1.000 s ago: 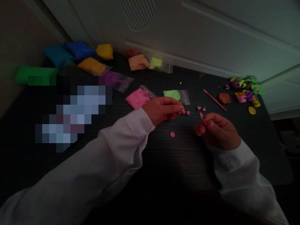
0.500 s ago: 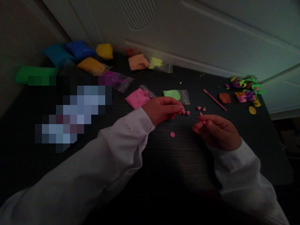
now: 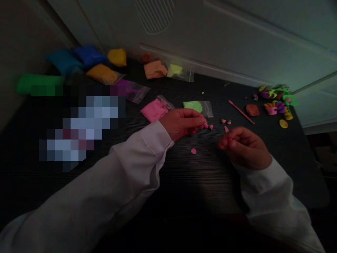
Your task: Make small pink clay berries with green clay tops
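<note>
My right hand (image 3: 249, 149) is closed, thumb and fingers pinching a tiny bit of pink clay (image 3: 230, 140) above the dark table. A pink tool tip (image 3: 226, 129) shows just behind its fingers; the rest is hidden. My left hand (image 3: 184, 123) is closed too, its thumb and forefinger pressed together at a small pink clay piece (image 3: 205, 125). Whether that piece is gripped or only touched, I cannot tell. Beside it lies a similar pink clay piece (image 3: 211, 127), and two more with green tops (image 3: 229, 122) sit between the hands. Nearer me lies a flat pink clay disc (image 3: 193, 151).
Bags of pink clay (image 3: 154, 110) and light green clay (image 3: 193, 106) lie behind my left hand. Several coloured clay packs (image 3: 102, 73) fill the back left. Right of centre are a pink stick tool (image 3: 241, 112), a red-brown clay lump (image 3: 252, 110) and finished clay figures (image 3: 271, 108).
My right hand's fingers have shifted slightly around the pink clay, and more of the pink tool tip behind them shows. My left hand has stayed in place.
</note>
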`<action>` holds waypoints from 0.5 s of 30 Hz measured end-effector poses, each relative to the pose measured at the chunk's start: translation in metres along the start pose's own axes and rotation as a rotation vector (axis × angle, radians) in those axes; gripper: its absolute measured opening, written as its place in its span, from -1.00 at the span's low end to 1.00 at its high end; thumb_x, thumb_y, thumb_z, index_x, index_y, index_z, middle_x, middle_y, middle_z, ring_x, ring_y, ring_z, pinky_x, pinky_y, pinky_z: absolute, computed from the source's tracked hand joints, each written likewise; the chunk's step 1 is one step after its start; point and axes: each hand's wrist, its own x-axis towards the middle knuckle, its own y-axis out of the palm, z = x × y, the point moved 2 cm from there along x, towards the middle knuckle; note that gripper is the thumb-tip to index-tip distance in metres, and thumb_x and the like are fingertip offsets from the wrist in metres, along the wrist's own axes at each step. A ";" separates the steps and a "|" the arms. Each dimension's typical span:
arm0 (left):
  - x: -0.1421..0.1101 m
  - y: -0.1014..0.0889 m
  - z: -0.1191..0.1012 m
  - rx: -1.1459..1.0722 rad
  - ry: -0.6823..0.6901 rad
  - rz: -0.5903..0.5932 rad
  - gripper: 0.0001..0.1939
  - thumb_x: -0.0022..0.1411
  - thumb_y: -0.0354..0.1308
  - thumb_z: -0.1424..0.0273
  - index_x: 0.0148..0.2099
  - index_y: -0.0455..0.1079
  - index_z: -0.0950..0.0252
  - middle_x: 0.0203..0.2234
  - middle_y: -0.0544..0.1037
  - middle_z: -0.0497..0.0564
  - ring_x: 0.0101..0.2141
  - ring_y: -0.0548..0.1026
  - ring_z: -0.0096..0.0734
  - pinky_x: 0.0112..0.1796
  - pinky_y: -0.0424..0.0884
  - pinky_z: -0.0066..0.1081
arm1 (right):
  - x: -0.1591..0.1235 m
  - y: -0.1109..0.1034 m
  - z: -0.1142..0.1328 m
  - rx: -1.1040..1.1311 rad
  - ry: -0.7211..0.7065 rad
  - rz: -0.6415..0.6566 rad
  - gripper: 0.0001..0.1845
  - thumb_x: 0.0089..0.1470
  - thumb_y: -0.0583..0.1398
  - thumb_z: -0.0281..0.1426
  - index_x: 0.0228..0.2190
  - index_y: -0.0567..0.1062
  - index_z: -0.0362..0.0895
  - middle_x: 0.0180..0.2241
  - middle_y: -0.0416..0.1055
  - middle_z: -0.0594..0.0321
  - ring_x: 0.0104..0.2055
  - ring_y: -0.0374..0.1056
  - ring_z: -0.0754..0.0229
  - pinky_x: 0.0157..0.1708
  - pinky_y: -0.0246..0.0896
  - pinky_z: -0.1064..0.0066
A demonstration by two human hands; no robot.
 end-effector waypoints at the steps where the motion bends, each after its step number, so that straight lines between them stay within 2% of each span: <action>1: 0.000 0.000 0.000 -0.001 -0.001 -0.001 -0.98 -0.07 0.13 0.55 -0.47 0.35 0.41 -0.63 0.43 -0.09 -0.60 0.30 -0.71 -0.51 0.18 -0.58 | -0.001 0.001 0.000 -0.007 0.020 -0.002 -0.86 -0.17 0.23 -0.47 -0.45 0.44 -0.04 -0.48 0.44 0.36 -0.42 0.35 0.35 -0.35 0.30 0.44; 6: 0.000 0.000 0.000 0.003 -0.011 -0.019 -0.98 -0.08 0.13 0.56 -0.47 0.35 0.41 -0.63 0.42 -0.09 -0.61 0.28 -0.71 -0.51 0.19 -0.57 | -0.003 0.005 0.002 -0.003 0.080 -0.065 -0.88 -0.12 0.20 -0.40 -0.41 0.45 -0.02 -0.46 0.44 0.36 -0.40 0.37 0.34 -0.33 0.31 0.43; 11: -0.001 0.001 -0.001 0.016 -0.017 -0.024 -0.99 -0.06 0.12 0.57 -0.49 0.35 0.41 -0.63 0.42 -0.09 -0.59 0.29 -0.71 -0.51 0.18 -0.58 | 0.000 0.004 0.002 -0.007 0.011 -0.036 -0.85 -0.06 0.13 -0.24 -0.49 0.41 -0.05 -0.57 0.35 0.34 -0.50 0.29 0.31 -0.41 0.25 0.36; 15: -0.001 0.001 0.000 0.010 -0.004 -0.007 -0.99 -0.06 0.12 0.56 -0.48 0.35 0.41 -0.63 0.42 -0.09 -0.60 0.29 -0.71 -0.51 0.18 -0.58 | 0.003 0.001 0.001 -0.003 -0.064 -0.015 -0.88 -0.13 0.19 -0.29 -0.53 0.36 -0.06 -0.59 0.27 0.37 -0.52 0.21 0.33 -0.43 0.18 0.35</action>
